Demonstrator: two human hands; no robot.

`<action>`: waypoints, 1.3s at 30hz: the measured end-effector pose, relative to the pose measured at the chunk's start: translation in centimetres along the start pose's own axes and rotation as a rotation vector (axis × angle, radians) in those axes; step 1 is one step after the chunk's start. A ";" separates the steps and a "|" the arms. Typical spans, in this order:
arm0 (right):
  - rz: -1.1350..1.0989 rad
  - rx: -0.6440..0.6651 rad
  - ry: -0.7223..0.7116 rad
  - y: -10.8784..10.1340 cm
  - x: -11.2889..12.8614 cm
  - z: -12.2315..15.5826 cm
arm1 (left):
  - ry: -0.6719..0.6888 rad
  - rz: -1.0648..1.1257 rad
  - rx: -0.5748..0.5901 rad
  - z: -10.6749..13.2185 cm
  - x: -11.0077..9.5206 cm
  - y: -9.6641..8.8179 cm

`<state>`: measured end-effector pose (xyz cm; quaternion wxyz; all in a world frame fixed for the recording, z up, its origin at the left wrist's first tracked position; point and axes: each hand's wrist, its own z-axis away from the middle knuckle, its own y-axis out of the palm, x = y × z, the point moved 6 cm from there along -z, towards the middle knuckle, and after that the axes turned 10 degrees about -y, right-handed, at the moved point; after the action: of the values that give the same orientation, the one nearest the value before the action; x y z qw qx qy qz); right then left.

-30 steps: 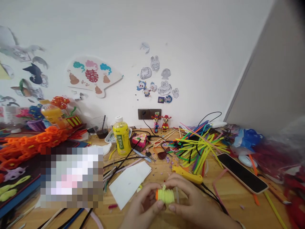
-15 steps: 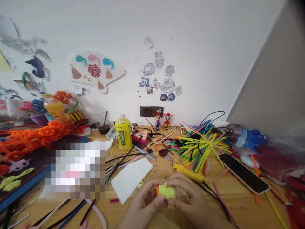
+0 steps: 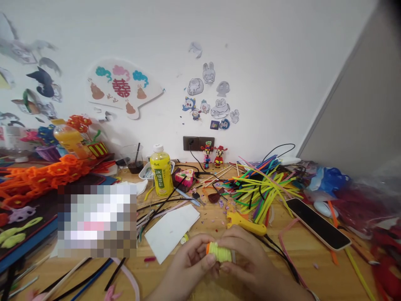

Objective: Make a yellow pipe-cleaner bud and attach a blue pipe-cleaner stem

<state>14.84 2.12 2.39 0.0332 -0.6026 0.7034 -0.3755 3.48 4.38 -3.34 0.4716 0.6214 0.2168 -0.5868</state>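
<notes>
Between my two hands, low in the middle of the head view, is a small roll wound from fuzzy yellow pipe cleaner [image 3: 220, 251], with an orange band at its left end. My left hand [image 3: 194, 260] pinches it at the orange end, thumb in front. My right hand [image 3: 244, 255] is closed round its right end, fingers over the top and thumb below. What lies inside the winding is hidden. Just beyond my right hand lies a yellow glue gun [image 3: 247, 225] with a black cord. A folded white paper [image 3: 172, 232] lies to the left of my hands.
A heap of coloured pipe cleaners [image 3: 266, 190] spreads at the back right, beside a phone [image 3: 318, 223]. A yellow drink bottle [image 3: 161, 171] stands back left of centre. Orange fuzzy flowers [image 3: 62, 175] lie at left. Two small figures [image 3: 220, 156] stand by the wall.
The view has shifted slightly. Both hands keep hold of the yellow roll in nearly the same spot; the loose strand end that stuck up on top of the roll no longer shows.
</notes>
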 end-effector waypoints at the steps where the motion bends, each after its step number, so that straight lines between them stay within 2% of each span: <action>1: 0.008 0.000 -0.016 0.0 0.0 0.1 | -0.002 0.010 0.008 0.0 0.0 0.1; 7: 0.065 0.002 -0.092 0.0 0.2 0.1 | -0.038 0.058 0.035 -0.1 0.1 0.4; 17: 0.114 0.056 -0.088 0.4 -0.1 0.7 | -0.050 0.050 0.063 -0.2 0.5 0.5; 39: 0.096 0.130 -0.036 1.3 -0.8 1.3 | -0.083 0.034 0.042 -0.4 0.8 0.5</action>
<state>14.63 2.20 0.42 0.1026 -0.5715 0.7048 -0.4075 4.30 4.26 -3.96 0.4769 0.6100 0.1740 -0.6084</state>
